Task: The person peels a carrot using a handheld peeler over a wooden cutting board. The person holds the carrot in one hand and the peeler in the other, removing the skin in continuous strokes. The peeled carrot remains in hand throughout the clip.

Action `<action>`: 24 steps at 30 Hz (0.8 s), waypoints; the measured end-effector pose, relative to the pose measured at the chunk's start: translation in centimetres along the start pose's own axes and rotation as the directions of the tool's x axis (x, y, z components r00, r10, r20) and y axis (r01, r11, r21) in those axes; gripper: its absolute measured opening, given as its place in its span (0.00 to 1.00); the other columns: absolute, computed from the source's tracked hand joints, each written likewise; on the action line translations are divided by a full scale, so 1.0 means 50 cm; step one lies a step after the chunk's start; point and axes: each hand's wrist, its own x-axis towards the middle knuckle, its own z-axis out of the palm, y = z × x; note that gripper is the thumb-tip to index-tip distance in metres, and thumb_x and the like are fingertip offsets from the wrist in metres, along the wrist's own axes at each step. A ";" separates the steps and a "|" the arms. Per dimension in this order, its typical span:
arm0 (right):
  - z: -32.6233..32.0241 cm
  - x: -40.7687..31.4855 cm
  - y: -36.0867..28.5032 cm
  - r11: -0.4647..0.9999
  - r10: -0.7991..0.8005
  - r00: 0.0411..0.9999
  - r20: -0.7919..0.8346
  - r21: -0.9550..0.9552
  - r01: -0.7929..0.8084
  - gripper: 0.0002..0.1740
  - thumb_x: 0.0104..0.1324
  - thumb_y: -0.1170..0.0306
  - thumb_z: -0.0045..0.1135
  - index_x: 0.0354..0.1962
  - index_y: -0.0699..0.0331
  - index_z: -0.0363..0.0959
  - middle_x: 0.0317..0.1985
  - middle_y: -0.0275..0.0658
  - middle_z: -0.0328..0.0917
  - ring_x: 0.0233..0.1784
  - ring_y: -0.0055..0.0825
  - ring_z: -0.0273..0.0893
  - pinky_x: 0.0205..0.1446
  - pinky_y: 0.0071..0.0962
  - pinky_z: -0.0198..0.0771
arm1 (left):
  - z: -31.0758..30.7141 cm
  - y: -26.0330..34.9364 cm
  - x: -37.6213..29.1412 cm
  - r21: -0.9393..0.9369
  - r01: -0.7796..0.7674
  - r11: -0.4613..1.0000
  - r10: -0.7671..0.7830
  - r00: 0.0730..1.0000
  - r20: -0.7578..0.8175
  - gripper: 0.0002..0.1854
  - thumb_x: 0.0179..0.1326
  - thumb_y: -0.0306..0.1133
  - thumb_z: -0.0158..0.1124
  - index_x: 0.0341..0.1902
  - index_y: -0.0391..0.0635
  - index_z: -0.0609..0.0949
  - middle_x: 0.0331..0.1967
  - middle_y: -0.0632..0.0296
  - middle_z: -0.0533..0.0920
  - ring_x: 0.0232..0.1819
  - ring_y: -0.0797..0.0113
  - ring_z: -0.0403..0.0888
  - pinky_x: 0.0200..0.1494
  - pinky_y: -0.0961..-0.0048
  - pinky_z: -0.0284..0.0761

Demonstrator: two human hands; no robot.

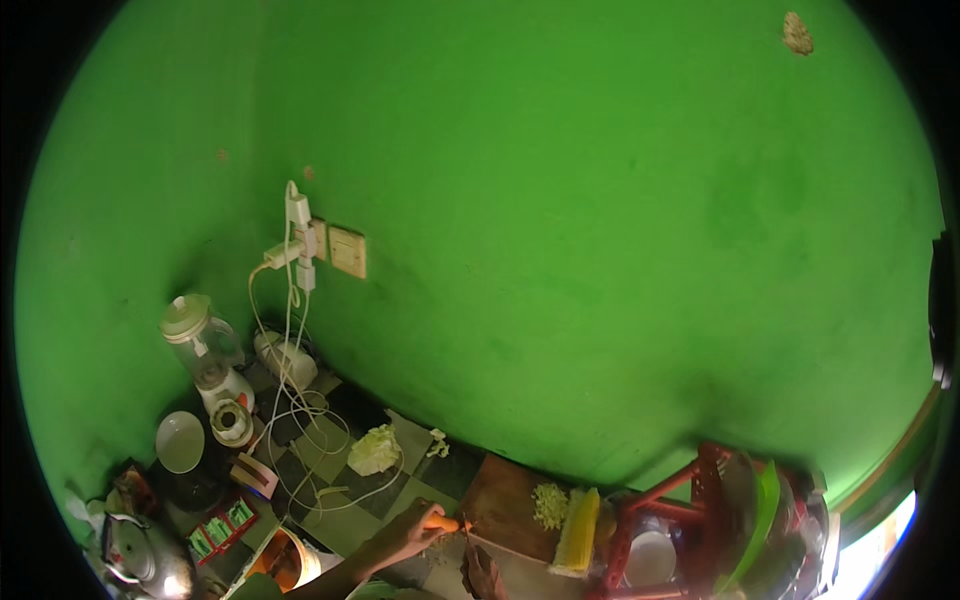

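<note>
My left hand (421, 527) grips an orange carrot (444, 523) over the near-left edge of a brown wooden board (504, 510). At the carrot's tip is a thin knife blade (466, 529), its handle hidden in my right hand (481, 574). Small orange bits lie on the board by the blade. A pile of finely cut pale green vegetable, seemingly cabbage (550, 505), sits at the board's right side. Beyond my left hand, part of a cabbage head (375, 451) rests on the checkered tiles (341, 523).
Right of the board stand a yellow ribbed object (577, 532) and a red rack (697, 487) with dishes. To the left are an orange-lined container (289, 559), a metal kettle (146, 559), a blender (202, 352) and loose white cables (287, 405). A green wall (525, 262) rises behind.
</note>
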 end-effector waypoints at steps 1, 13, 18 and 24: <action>-0.002 -0.028 -0.031 1.000 -0.015 1.000 0.011 0.000 0.015 0.22 0.78 0.49 0.41 0.39 0.58 0.72 0.20 0.35 0.74 0.17 0.28 0.73 0.19 0.33 0.67 | -0.001 0.000 -0.004 0.003 0.000 1.000 0.000 1.000 -0.001 0.20 0.61 0.31 0.72 0.53 0.42 0.74 0.44 0.48 0.76 0.41 0.49 0.80 0.43 0.62 0.78; 0.036 -0.029 0.109 0.845 -0.489 0.872 -0.030 -0.264 0.465 0.22 0.70 0.70 0.51 0.59 0.64 0.63 0.38 0.52 0.75 0.18 0.41 0.74 0.19 0.38 0.69 | -0.012 0.004 0.023 0.001 0.177 0.984 -0.177 0.984 0.020 0.20 0.61 0.40 0.74 0.42 0.37 0.77 0.31 0.52 0.81 0.30 0.64 0.81 0.32 0.65 0.74; 0.031 -0.023 0.105 0.841 -0.472 0.881 0.010 -0.295 0.454 0.32 0.65 0.78 0.54 0.67 0.66 0.57 0.42 0.49 0.72 0.18 0.37 0.73 0.16 0.34 0.71 | -0.032 0.014 0.031 0.046 0.160 0.986 -0.163 0.984 0.075 0.21 0.64 0.42 0.71 0.47 0.39 0.74 0.35 0.46 0.80 0.34 0.49 0.83 0.36 0.59 0.76; 0.021 -0.002 0.160 0.427 -0.816 0.575 -0.057 -0.731 0.533 0.25 0.75 0.66 0.46 0.67 0.63 0.62 0.45 0.43 0.76 0.17 0.27 0.71 0.16 0.29 0.68 | -0.018 -0.032 0.051 0.065 0.316 0.947 -0.320 0.898 0.302 0.30 0.66 0.55 0.65 0.54 0.39 0.77 0.33 0.49 0.82 0.35 0.58 0.83 0.38 0.61 0.77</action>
